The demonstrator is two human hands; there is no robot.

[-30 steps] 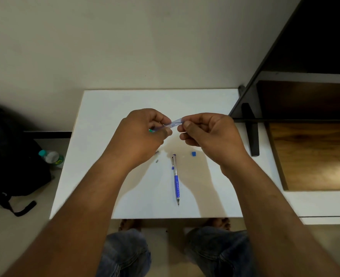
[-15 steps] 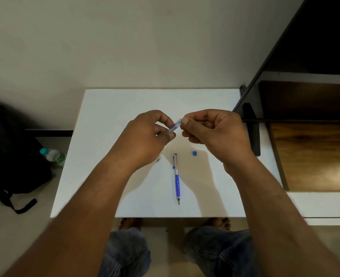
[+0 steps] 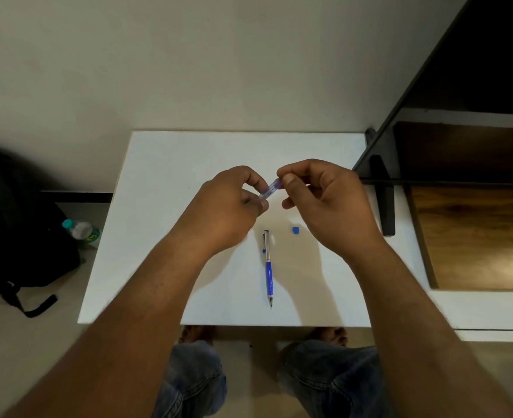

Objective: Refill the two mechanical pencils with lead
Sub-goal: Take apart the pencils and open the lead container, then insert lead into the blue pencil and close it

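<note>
Over the desk (image 3: 165, 176), the left hand (image 3: 228, 206) and right hand (image 3: 324, 203) are each pinching one end of a small clear tube (image 3: 269, 190), maybe the lead case, looking light, slippery and easy to crack.

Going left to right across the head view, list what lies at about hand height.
Black backpack → water bottle → left hand → small clear tube → right hand → black shelf upright → wooden shelf board. Left out for overlap: blue pencil, blue cap.
</note>
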